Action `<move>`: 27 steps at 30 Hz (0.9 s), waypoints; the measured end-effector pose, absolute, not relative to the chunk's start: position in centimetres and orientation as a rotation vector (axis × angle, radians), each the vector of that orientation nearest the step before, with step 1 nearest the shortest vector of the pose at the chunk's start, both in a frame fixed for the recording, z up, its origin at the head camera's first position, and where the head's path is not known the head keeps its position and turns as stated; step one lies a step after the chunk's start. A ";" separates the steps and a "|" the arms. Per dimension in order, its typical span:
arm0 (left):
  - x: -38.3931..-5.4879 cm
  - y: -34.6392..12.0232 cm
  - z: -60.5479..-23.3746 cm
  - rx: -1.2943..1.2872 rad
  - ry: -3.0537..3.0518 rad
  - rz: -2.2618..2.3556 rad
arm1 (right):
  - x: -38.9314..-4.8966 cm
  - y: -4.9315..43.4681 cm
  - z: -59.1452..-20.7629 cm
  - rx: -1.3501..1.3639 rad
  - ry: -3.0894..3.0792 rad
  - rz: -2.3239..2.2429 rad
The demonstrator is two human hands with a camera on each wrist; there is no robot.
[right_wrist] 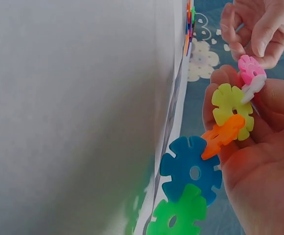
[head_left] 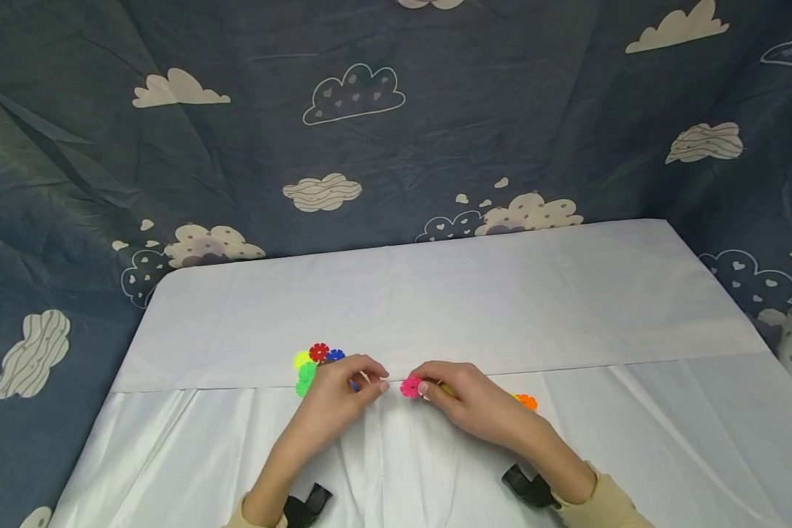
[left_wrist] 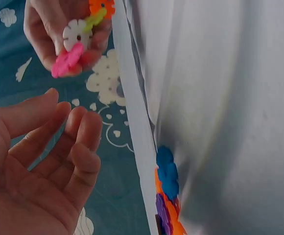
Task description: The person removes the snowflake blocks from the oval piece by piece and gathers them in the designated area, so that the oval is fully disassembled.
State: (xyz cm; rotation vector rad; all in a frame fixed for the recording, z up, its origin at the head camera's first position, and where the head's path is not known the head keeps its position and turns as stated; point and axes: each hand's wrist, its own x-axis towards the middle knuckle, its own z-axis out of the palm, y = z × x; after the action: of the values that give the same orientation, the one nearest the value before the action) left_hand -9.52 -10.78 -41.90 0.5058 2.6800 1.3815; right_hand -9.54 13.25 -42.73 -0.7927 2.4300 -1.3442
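My right hand (head_left: 478,403) pinches the end of a chain of interlocking flower-shaped plastic discs. In the right wrist view a pink disc (right_wrist: 251,70) leads the chain. A white disc (right_wrist: 254,88), a yellow disc (right_wrist: 223,102), an orange disc (right_wrist: 219,137), a blue disc (right_wrist: 181,159) and a green disc (right_wrist: 181,215) follow, slotted edge to edge. The chain hangs along the palm. Opposite the pink disc is my left hand (left_wrist: 44,161), its fingers loosely bent and holding nothing.
Loose discs lie in a pile behind my left hand, among them a red disc (head_left: 319,353) and a light green disc (head_left: 306,378). A white cloth (head_left: 435,293) with a crosswise seam covers the table. A dark cloud-print curtain (head_left: 501,110) stands behind it.
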 end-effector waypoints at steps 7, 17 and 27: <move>-9.1 -10.0 -41.9 0.568 2.640 1.384 | -9.5 13.2 -42.7 -0.784 2.420 -1.344; -8.7 -8.7 -42.9 0.620 2.582 1.402 | -9.3 13.0 -43.0 -0.811 2.382 -1.366; -8.8 -8.8 -42.7 0.429 2.322 1.673 | -8.9 12.6 -42.6 -0.780 2.457 -1.259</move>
State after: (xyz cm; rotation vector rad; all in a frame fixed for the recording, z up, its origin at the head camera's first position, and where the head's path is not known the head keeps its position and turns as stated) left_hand -8.75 -8.83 -42.67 0.4291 2.3219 1.6732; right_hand -8.91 12.60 -42.56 -0.7798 2.4569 -1.2592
